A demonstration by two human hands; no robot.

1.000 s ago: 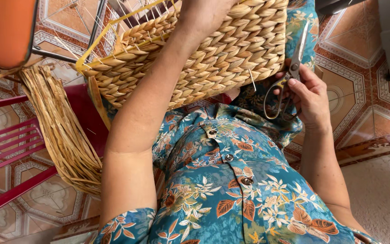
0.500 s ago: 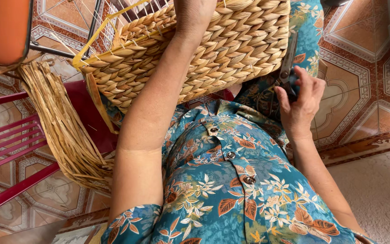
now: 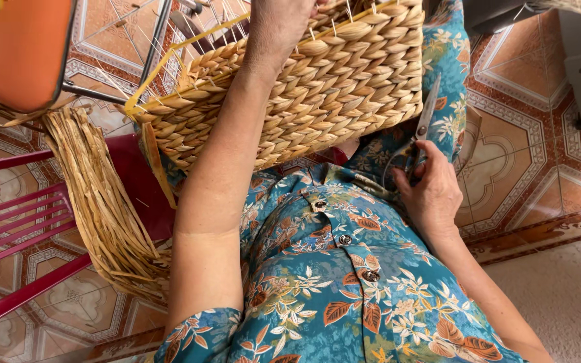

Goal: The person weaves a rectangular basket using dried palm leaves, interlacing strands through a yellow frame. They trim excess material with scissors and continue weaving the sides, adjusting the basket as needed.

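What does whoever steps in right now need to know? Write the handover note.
Left hand: on the upper edge of the woven basket, steadying it on the lap.
Right hand: its grip is closed on the scissors, blades pointing up along the basket's right side.
Bundle of loose straw strands: hanging at the left, over a red plastic chair.
Done: the basket wall is plaited.
Left: thin stray ends still stick out near the rim; none is between the blades.
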